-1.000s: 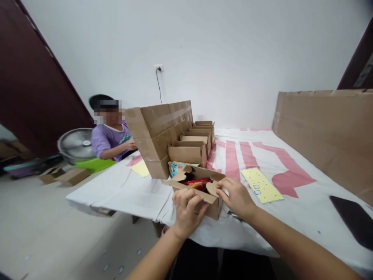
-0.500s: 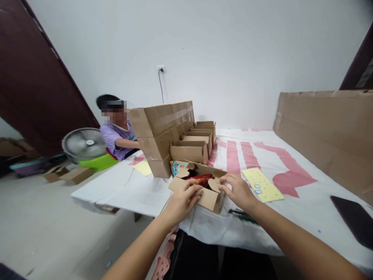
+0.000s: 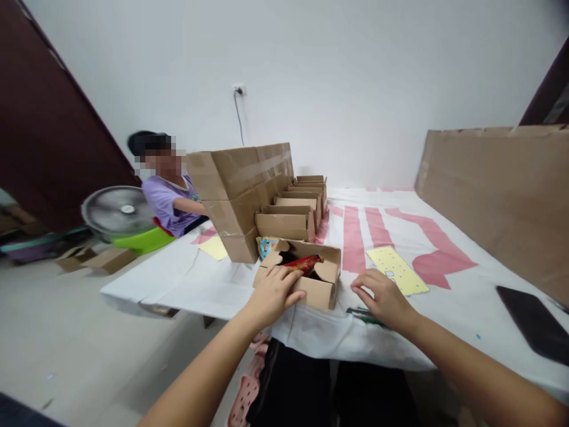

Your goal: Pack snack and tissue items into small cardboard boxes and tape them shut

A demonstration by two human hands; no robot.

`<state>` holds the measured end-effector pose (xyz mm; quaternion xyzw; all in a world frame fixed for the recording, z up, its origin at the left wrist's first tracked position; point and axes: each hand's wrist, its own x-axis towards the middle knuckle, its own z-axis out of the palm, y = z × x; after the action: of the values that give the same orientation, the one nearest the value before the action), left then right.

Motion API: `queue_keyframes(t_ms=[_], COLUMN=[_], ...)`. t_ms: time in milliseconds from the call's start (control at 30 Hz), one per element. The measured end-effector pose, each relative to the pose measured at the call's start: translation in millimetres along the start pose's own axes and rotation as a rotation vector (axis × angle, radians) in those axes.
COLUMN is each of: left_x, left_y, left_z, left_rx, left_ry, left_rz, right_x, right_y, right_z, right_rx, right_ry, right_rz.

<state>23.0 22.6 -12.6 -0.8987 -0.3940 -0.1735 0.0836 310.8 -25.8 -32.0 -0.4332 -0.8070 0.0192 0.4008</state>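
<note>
A small open cardboard box (image 3: pixel 320 295) stands at the table's near edge, its flaps folded up. Inside lies a red shiny packet (image 3: pixel 308 263), along with dark contents I cannot make out. My left hand (image 3: pixel 272 295) grips the box's front wall, fingers over the rim and thumb outside. To the right of the box, my right hand (image 3: pixel 381 299) hovers apart from it, fingers bent and slightly parted, with nothing in them. Just under that hand are slim dark and green tools (image 3: pixel 365 315), partly hidden. A blue packet (image 3: pixel 267 246) shows behind the box's left corner.
Stacked closed cartons (image 3: pixel 235 207) form a wall behind, beside a row of open boxes (image 3: pixel 284 224). A yellow dotted card (image 3: pixel 395 267) and a dark tablet-like object (image 3: pixel 531 320) lie on the right. A person (image 3: pixel 166 196) sits far left near a fan (image 3: pixel 120 210).
My right hand has left the box's right side and moved right. My left hand has shifted slightly left along the front wall. The box's flaps now stand more upright, showing the red packet.
</note>
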Motion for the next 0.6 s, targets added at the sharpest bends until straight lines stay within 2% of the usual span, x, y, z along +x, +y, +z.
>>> queue_keyframes(t_ms=[100,200,333,467,600], left_x=[1,3,8,11,7], left_y=[-3,-4,-2,3,12], left_z=[6.6,12.2,11.8,4.4,-3.5], left_rx=[0.073,0.103,0.122,0.105,0.003], left_ry=[0.020,0.034,0.016,-0.063,-0.158], left_rz=[-0.011,-0.023,-0.002,0.012,0.114], right_x=[-37,-73,-107,-121,-117], right_y=[3,5,8,9,8], right_z=[-13,-21,-16,-7,-15], right_rx=[-0.050,-0.094,-0.187,-0.229,-0.141], right_ry=[-0.149,-0.246,-0.305,-0.297,-0.266], right_rz=[0.007,0.068,0.084,0.086,0.132])
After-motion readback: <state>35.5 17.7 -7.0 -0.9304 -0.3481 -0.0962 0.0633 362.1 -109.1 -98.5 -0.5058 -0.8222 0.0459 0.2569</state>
